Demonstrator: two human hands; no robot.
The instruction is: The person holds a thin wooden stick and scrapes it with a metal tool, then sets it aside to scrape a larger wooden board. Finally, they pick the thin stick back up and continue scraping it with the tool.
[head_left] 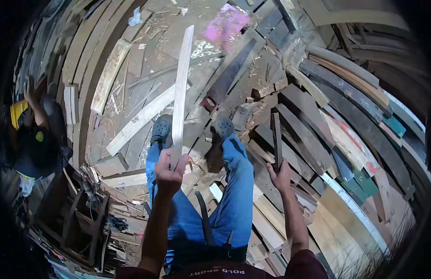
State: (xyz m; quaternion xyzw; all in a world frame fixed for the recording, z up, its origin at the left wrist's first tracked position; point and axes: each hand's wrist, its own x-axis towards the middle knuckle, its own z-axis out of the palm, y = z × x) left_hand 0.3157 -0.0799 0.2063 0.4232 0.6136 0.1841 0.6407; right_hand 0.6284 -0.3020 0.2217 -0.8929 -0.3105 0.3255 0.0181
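My left hand (171, 173) is closed around the lower end of a long pale wooden strip (182, 83), which points away from me over the floor. In my right hand (279, 174) is a narrow dark bar (277, 135); its exact kind is hard to make out. The bar points forward, beside a stack of dark timber (304, 135). Between and beyond my hands, a handsaw (227, 81) with a reddish handle lies on the floor. A pale plank (143, 120) lies slantwise under the strip, near my left shoe (162, 128).
Several boards and beams (350, 93) are piled along the right. Long planks (92, 42) line the left, where another person (36, 135) sits. Wooden crates (80, 218) stand at lower left. Shavings and offcuts litter the floor around a pink sheet (227, 24).
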